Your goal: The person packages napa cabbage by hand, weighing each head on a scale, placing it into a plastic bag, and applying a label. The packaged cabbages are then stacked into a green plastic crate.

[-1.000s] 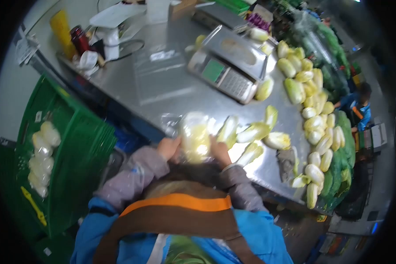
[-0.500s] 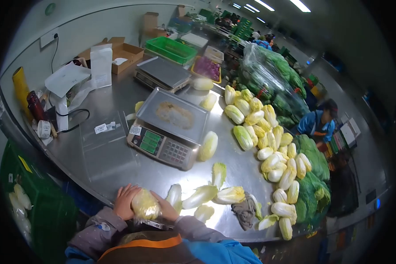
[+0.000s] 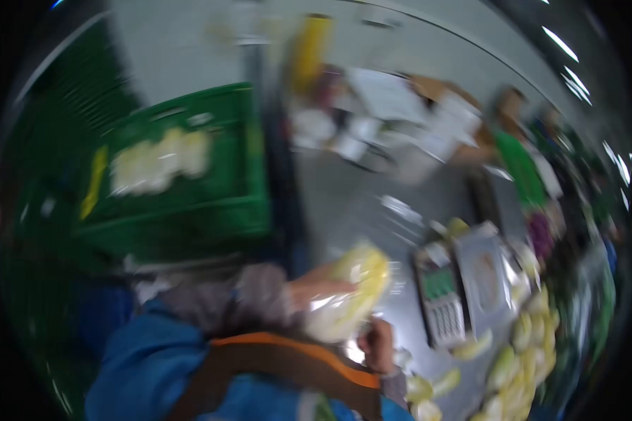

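Note:
A plastic-wrapped napa cabbage [image 3: 358,288], pale yellow with a white base, is held over the table's near edge. My left hand [image 3: 321,286] grips it from the left side, with the fingers partly behind the wrap. My right hand [image 3: 379,345] is closed beside the lower right of the cabbage; blur hides whether anything is in its fingers. To the right is a weighing scale [image 3: 440,298] with a keypad and a metal pan [image 3: 483,277].
A green crate [image 3: 235,217] at left holds several wrapped cabbages [image 3: 163,163]. Unwrapped napa cabbages [image 3: 523,354] and loose leaves [image 3: 446,382] lie at lower right on the steel table [image 3: 337,203]. Papers [image 3: 386,95] and a yellow roll [image 3: 312,52] stand toward the wall.
My view has swung left toward the green crate. The wrapped cabbage has been lifted from the table edge in my left hand; my right hand has come off its side and closed.

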Available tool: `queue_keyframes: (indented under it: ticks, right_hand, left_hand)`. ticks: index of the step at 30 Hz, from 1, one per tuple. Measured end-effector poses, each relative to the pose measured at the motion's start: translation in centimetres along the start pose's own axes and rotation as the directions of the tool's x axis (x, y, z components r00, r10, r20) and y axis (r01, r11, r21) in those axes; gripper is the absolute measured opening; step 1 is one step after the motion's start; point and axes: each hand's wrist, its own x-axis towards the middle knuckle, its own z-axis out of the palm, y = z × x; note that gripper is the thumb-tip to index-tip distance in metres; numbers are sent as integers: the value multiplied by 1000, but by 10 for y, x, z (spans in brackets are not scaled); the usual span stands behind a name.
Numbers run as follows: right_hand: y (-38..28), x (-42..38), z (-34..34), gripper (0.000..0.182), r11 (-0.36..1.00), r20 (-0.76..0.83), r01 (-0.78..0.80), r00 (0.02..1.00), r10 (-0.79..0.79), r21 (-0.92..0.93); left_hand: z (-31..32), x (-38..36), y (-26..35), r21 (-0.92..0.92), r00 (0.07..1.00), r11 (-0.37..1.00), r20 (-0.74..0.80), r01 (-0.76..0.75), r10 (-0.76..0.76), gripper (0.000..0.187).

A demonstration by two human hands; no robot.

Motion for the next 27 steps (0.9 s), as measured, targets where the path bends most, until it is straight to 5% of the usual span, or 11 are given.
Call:
queue_keyframes:
  ticks: [4,5,6,7,11,14,18,19,21,23,27]
  right_hand:
    - [-38,30,75,42,978,117,204,973,-199,-33]
    - [-38,39,89,42,969,111,223,971,-212,-102]
    - [-38,44,98,35,981,72,174,983,-169,-82]
    - [-35,49,105,35,982,84,170,983,-163,-78]
    - [-11,73,117,24,997,82,17,997,-10,-81]
    - [14,90,119,22,994,-18,-68,998,67,-82]
    - [11,92,136,22,974,-85,-142,988,129,-176]
    - [7,87,146,23,972,-134,-166,980,144,-168]
    - [5,85,157,23,965,-193,-198,967,165,-169]
    - [7,82,159,21,948,-247,-251,948,201,-194]
    - [43,91,133,23,971,-266,-184,954,139,-153]
  left_hand:
    - [-60,-49,108,-225,986,964,-115,-144,121,42]
    - [-75,-69,138,88,895,971,-376,-222,239,44]
    - [-91,-79,164,-78,900,953,-358,-294,248,45]
    - [-120,-89,184,-356,950,886,-23,-297,310,35]
    - [-243,-95,230,-108,876,936,-399,-336,269,52]
    - [-313,-65,218,-178,748,930,-650,-321,134,52]
    - [-417,-17,192,140,624,950,-725,-279,290,49]
    - [-424,-14,189,378,583,916,-717,-136,382,50]
    - [-426,-2,184,570,562,822,-687,25,460,51]
    - [-419,11,177,759,301,570,-649,315,698,55]
    - [-448,7,174,880,301,64,-228,472,926,52]
